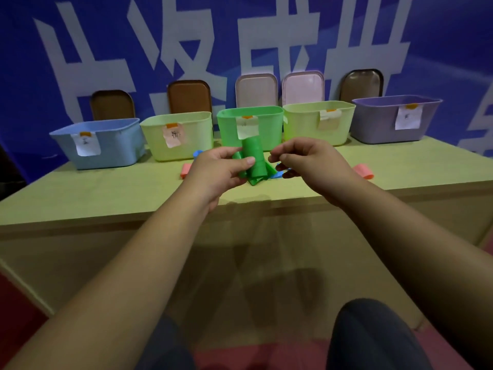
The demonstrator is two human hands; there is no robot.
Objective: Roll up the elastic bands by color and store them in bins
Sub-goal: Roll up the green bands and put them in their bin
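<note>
I see the left hand (216, 169) grasping a partly rolled green elastic band (254, 156), thumb pressed to its side, the roll upright over the pale wooden surface (106, 198). The fingers of the right hand (309, 161) curl just right of the roll (whether they pinch its loose tail, I cannot tell). Beyond the fingers stands a green plastic bin (274, 113), and a flat blue elastic band (280, 174) lies under the right fingers.
</note>
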